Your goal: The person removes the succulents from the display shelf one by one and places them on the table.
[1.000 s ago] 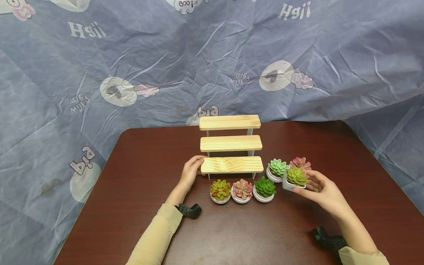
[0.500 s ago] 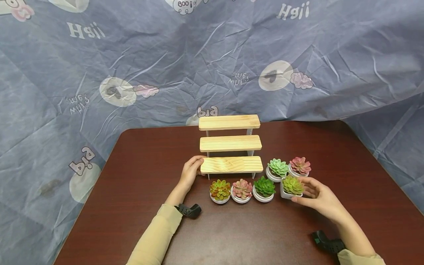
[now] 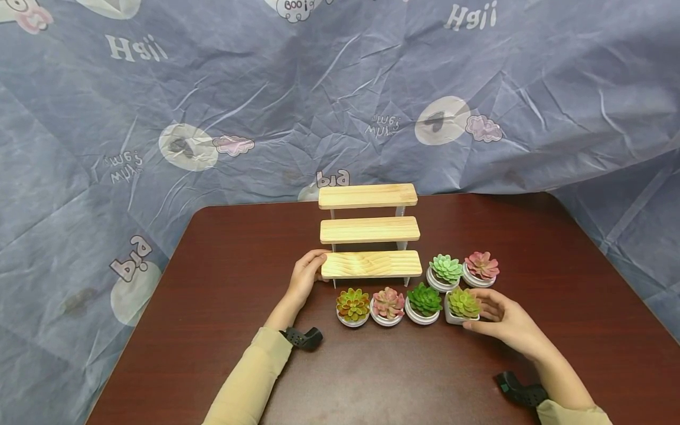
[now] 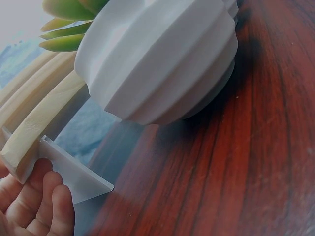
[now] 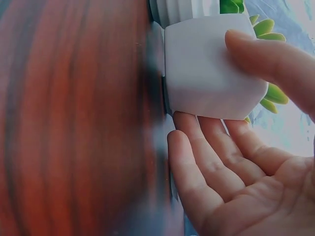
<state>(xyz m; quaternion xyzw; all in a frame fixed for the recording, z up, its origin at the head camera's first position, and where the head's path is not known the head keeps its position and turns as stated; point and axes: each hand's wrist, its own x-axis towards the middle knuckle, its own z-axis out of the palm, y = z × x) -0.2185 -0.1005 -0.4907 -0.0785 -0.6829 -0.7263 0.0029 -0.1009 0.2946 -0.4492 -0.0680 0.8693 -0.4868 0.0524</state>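
My right hand (image 3: pixel 502 321) holds a square white pot with a yellow-green succulent (image 3: pixel 464 304), at the right end of the front row of pots. In the right wrist view the thumb lies on one face of the white pot (image 5: pixel 211 69) and the fingers on another. My left hand (image 3: pixel 305 274) grips the left end of the lowest board of a three-tier wooden shelf stand (image 3: pixel 372 264). In the left wrist view, curled fingers (image 4: pixel 37 196) sit by the board's end and its clear side support (image 4: pixel 74 172).
Left of the held pot stand round white pots with a dark green succulent (image 3: pixel 424 300), a pink one (image 3: pixel 388 303) and an orange-green one (image 3: pixel 353 304). Behind are a pale green succulent (image 3: pixel 445 270) and a red-pink one (image 3: pixel 481 266). A blue cloth (image 3: pixel 340 106) hangs behind the table (image 3: pixel 340 378).
My right hand has brought the square pot down and left, from in front of the red-pink succulent to beside the dark green one. My left hand has stayed on the shelf stand.
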